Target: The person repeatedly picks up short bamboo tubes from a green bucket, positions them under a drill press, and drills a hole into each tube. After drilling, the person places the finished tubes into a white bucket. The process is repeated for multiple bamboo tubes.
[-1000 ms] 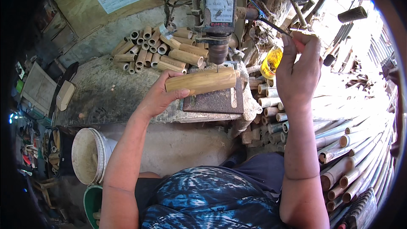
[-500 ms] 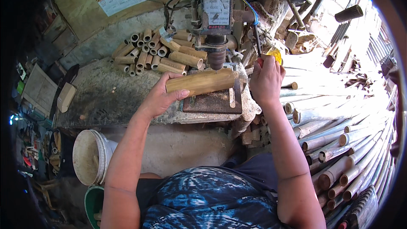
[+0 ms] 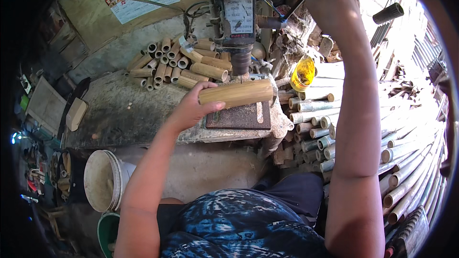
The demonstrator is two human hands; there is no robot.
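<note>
My left hand [image 3: 193, 107] grips a short bamboo tube [image 3: 236, 93] by its left end, thumb in front and fingers behind. The tube lies almost level above the drill press's dark base plate [image 3: 239, 118], which is strewn with sawdust. Over the tube's far side hangs the drill chuck [image 3: 240, 62] with a thin bit pointing down; whether the bit touches the bamboo I cannot tell. High at the right, my right hand [image 3: 332, 5] is closed round the knob end of the feed lever [image 3: 296, 7], which slants up from the drill press [image 3: 237, 12].
A heap of cut bamboo tubes [image 3: 167, 62] lies at the back of the worktable [image 3: 119, 114]. At the right stand a yellow container [image 3: 303, 74] and stacked long bamboo poles [image 3: 401, 155]. A white bucket [image 3: 98, 181] and a green one [image 3: 107, 231] are at the lower left.
My right hand has risen from beside the tube, swinging the lever up with it. My left hand and the bamboo tube have shifted slightly right.
</note>
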